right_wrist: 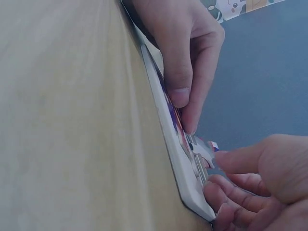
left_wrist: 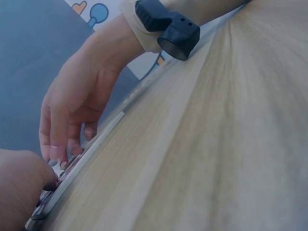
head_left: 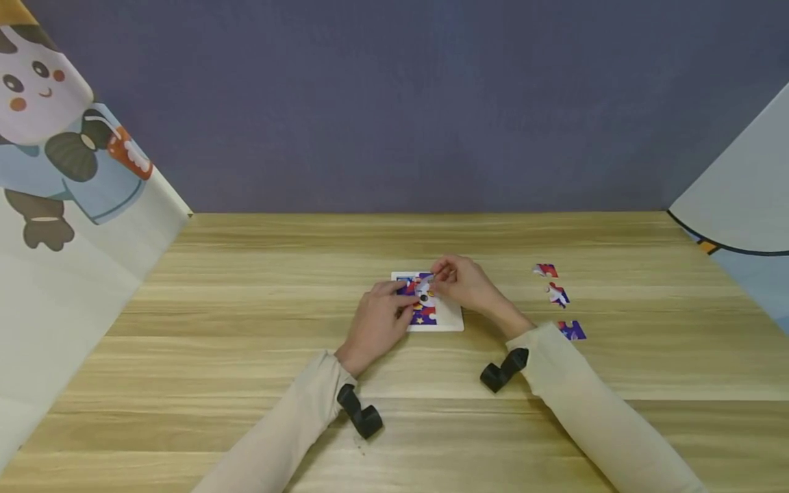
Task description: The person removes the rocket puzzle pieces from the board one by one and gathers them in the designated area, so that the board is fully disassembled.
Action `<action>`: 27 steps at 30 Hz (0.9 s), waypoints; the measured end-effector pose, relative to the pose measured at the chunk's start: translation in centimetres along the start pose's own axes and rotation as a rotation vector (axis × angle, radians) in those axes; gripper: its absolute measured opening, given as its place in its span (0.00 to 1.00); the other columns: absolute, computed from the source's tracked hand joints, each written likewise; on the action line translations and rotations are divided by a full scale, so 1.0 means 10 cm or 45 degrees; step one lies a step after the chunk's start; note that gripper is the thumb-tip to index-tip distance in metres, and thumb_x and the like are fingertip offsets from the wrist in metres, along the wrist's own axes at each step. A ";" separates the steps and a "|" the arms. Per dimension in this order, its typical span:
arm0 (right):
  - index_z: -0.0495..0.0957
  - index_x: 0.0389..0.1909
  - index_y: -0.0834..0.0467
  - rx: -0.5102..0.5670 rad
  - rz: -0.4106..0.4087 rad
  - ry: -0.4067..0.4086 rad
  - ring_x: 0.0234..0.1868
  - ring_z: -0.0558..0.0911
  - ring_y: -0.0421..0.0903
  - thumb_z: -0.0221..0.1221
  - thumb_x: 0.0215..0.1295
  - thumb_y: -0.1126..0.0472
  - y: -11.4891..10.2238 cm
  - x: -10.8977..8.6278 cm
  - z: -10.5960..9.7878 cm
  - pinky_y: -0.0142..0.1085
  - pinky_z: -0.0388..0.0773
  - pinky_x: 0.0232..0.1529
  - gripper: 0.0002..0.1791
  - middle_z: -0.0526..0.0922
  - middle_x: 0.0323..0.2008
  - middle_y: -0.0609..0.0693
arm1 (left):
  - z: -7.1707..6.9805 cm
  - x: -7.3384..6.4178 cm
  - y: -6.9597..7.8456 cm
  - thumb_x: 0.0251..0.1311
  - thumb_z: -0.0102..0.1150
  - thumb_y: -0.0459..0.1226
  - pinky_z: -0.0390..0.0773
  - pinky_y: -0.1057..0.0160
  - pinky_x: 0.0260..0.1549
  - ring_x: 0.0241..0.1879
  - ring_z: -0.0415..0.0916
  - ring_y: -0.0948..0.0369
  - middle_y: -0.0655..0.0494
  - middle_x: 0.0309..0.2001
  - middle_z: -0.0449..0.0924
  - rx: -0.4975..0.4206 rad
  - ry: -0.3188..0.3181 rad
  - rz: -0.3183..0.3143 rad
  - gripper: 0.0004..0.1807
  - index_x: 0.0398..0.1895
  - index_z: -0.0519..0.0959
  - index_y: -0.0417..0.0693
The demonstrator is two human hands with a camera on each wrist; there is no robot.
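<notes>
A white puzzle tray (head_left: 455, 322) with colourful jigsaw pieces in its left part lies flat on the wooden table. My right hand (head_left: 470, 284) pinches a puzzle piece (right_wrist: 205, 151) between thumb and fingers, tilted up over the tray's right side. From the left, my left hand (head_left: 377, 320) reaches onto the tray. Its thumb and index finger (right_wrist: 179, 86) touch the fitted pieces near the edge of the held piece. The fingers cover part of the picture, and how far the held piece is seated cannot be told.
Right of the tray lie three loose puzzle pieces: a red and white one (head_left: 546, 270), a white and purple one (head_left: 557, 294) and a purple one (head_left: 572, 330) beside the right sleeve. A dark partition (head_left: 419, 109) stands behind the table (head_left: 246, 287).
</notes>
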State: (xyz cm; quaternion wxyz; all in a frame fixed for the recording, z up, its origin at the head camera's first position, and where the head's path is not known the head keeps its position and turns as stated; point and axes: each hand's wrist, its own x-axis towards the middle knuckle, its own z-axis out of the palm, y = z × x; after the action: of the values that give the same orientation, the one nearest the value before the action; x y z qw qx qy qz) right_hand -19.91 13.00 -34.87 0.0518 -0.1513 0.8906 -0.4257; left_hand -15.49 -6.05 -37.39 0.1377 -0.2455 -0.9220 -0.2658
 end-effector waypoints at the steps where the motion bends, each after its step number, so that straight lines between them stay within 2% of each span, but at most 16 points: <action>1: 0.76 0.42 0.64 -0.001 -0.003 0.006 0.34 0.77 0.48 0.59 0.60 0.66 0.00 0.00 0.00 0.34 0.74 0.34 0.10 0.80 0.36 0.58 | 0.00 0.00 0.00 0.58 0.59 0.35 0.73 0.48 0.56 0.55 0.75 0.48 0.43 0.54 0.79 0.001 0.003 0.004 0.11 0.42 0.86 0.47; 9: 0.77 0.42 0.64 -0.004 -0.004 0.049 0.35 0.78 0.49 0.58 0.63 0.63 0.00 -0.01 0.01 0.34 0.73 0.34 0.09 0.81 0.38 0.59 | 0.00 0.00 0.00 0.57 0.60 0.34 0.73 0.48 0.56 0.55 0.76 0.47 0.42 0.54 0.79 -0.005 0.014 0.006 0.11 0.42 0.86 0.46; 22: 0.77 0.39 0.62 0.045 0.006 0.089 0.35 0.81 0.48 0.58 0.64 0.63 -0.01 0.00 0.04 0.33 0.75 0.35 0.07 0.83 0.35 0.57 | -0.01 0.01 0.01 0.58 0.59 0.35 0.73 0.49 0.56 0.55 0.75 0.48 0.43 0.55 0.79 0.021 -0.017 -0.009 0.12 0.43 0.85 0.47; 27: 0.77 0.39 0.63 0.075 0.015 0.075 0.31 0.80 0.45 0.57 0.65 0.64 0.00 0.01 0.04 0.33 0.75 0.31 0.06 0.83 0.34 0.57 | 0.00 0.01 0.00 0.58 0.59 0.35 0.73 0.49 0.56 0.55 0.75 0.48 0.43 0.55 0.79 0.025 -0.009 0.000 0.12 0.43 0.85 0.47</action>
State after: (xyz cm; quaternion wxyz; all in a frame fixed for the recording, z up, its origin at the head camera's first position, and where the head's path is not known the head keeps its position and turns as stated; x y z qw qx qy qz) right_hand -19.94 12.67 -35.14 0.0324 -0.1317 0.8798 -0.4556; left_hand -15.61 -6.02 -37.37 0.1367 -0.2451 -0.9250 -0.2560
